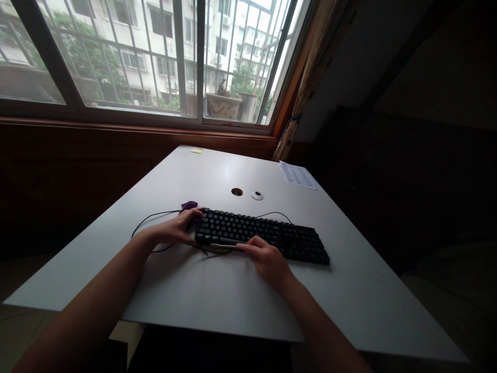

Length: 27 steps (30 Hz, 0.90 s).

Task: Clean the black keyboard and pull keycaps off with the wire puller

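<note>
While both my forearms lie stretched over the white table [217, 295], I note the containers first. Outside the window bars, a patterned planter [223, 107] stands on the ledge with a small plant in it. A darker pot [247, 106] is just beside it on the right; its contents are too dim to tell.

Black keyboard [267, 237]: flat on the table, near the middle, long side slanting down to the right. Its cable [155, 215] loops off the left end.

Left hand [176, 229]: palm down, wrist straight, fingers draped over the keyboard's far-left corner. The thumb side is hidden, so I cannot tell whether the hand clasps that end or only rests on it. A small purple object [189, 205] lies just behind the fingertips.

Right hand [267, 260]: knuckles up, loosely curled, fingertips touching the keyboard's front edge at a pale strip. Nothing is enclosed; the grip is released.

Also on the table: a round hole [236, 191], a grey cap [257, 195] beside it, a printed sheet [298, 175] at the far right corner, and a yellow note [196, 151] at the far edge.
</note>
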Available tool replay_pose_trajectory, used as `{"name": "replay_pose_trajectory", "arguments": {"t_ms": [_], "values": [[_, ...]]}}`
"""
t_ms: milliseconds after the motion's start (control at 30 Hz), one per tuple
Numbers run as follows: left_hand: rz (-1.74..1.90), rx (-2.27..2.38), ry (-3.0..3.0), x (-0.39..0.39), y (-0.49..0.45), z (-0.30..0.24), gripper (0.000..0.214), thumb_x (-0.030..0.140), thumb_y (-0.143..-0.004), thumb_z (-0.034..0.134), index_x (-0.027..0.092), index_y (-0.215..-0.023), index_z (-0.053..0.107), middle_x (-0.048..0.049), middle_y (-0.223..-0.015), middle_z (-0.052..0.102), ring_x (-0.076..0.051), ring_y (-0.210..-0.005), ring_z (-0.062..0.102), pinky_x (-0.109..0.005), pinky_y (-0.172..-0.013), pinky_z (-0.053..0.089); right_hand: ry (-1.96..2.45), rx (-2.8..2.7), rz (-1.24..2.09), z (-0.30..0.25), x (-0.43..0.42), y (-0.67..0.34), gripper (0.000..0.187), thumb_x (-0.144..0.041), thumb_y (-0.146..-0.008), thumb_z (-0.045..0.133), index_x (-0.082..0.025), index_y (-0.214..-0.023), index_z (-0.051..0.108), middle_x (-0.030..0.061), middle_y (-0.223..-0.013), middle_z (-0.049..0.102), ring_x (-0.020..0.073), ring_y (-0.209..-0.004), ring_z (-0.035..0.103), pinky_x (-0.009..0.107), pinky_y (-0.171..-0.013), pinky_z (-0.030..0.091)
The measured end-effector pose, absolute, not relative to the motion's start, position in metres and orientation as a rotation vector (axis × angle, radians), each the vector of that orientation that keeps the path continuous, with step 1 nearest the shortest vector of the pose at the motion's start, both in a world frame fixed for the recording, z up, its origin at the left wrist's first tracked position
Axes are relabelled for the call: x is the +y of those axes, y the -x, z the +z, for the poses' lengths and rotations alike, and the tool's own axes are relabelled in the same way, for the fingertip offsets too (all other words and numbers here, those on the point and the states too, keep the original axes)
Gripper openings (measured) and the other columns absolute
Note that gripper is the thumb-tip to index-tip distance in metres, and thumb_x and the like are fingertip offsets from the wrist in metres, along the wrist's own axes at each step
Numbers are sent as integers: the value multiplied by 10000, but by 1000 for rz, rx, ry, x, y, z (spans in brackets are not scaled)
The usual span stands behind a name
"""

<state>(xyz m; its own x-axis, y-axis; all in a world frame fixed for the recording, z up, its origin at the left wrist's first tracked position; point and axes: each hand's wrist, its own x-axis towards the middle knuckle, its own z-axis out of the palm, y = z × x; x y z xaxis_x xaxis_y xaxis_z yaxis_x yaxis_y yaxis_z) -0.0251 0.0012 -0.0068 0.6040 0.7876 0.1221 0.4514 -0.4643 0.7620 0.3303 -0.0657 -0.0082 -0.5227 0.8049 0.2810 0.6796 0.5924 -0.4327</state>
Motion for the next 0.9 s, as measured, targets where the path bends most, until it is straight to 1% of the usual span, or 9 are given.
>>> {"name": "replay_pose_trajectory", "arguments": {"t_ms": [167, 233, 367, 433, 533, 633, 733, 833, 900], "values": [[591, 990, -2116, 1, 24, -4, 723, 439, -702, 840, 275, -1301, 469, -112, -1602, 281, -322, -1468, 316, -494, -1214, 280, 1331, -2238, 501, -5, -81, -403, 440, -146, -931, 446, -336, -1228, 709, 33, -983, 644, 165, -855, 639, 286, -770, 518], [591, 989, -2117, 1, 24, -3, 720, 445, -708, 836, 277, -1303, 468, -114, -1600, 280, -323, -1467, 315, -502, -1213, 282, 1440, -2164, 550, -2, -90, -439, 384, -221, -939, 467, -312, -1207, 725, 43, -987, 656, 181, -851, 645, 300, -753, 526], [591, 983, -2114, 0, 24, -3, 720, 462, -715, 829, 280, -1310, 466, -106, -1605, 268, -321, -1466, 314, -502, -1208, 299, 1671, -2004, 538, -1, -109, -522, 342, -419, -931, 520, -317, -1163, 750, 56, -1001, 700, 233, -931, 661, 346, -819, 534], [580, 993, -2114, -1, 25, -3, 719, 473, -716, 828, 283, -1310, 469, -102, -1610, 262, -321, -1469, 310, -500, -1211, 291, 1760, -1929, 485, -6, -118, -568, 364, -512, -883, 560, -328, -1116, 771, 59, -966, 719, 255, -913, 671, 368, -817, 535], [564, 1010, -2127, -1, 25, -1, 725, 492, -709, 830, 281, -1305, 476, -100, -1613, 256, -329, -1475, 297, -503, -1210, 289, 1881, -1792, 380, -20, -130, -635, 403, -576, -794, 619, -353, -1087, 781, 56, -1057, 737, 309, -1019, 670, 421, -884, 523], [562, 1013, -2134, -1, 25, 0, 723, 494, -705, 832, 280, -1299, 479, -96, -1610, 261, -326, -1486, 271, -498, -1211, 290, 1989, -1629, 284, -31, -138, -679, 437, -605, -724, 635, -332, -1019, 807, 78, -1119, 739, 370, -1070, 663, 478, -907, 520], [566, 1010, -2128, -1, 24, -1, 719, 482, -711, 834, 284, -1299, 471, -93, -1609, 262, -312, -1484, 283, -491, -1215, 287, 2028, -1509, 202, -33, -140, -685, 458, -607, -727, 617, -316, -1028, 804, 83, -1161, 734, 381, -1074, 667, 491, -899, 528], [574, 1002, -2121, -1, 24, -2, 711, 472, -715, 836, 279, -1292, 468, -101, -1611, 250, -312, -1471, 311, -487, -1213, 295, 1974, -1522, 216, -27, -134, -655, 478, -591, -781, 576, -294, -1098, 774, 74, -1116, 750, 337, -1043, 688, 443, -884, 536], [579, 994, -2120, 0, 25, -4, 704, 464, -719, 837, 276, -1290, 470, -105, -1612, 244, -315, -1471, 307, -486, -1210, 298, 1950, -1572, 216, -21, -124, -622, 485, -567, -831, 550, -267, -1158, 745, 72, -1035, 765, 298, -982, 706, 399, -841, 543]]}}
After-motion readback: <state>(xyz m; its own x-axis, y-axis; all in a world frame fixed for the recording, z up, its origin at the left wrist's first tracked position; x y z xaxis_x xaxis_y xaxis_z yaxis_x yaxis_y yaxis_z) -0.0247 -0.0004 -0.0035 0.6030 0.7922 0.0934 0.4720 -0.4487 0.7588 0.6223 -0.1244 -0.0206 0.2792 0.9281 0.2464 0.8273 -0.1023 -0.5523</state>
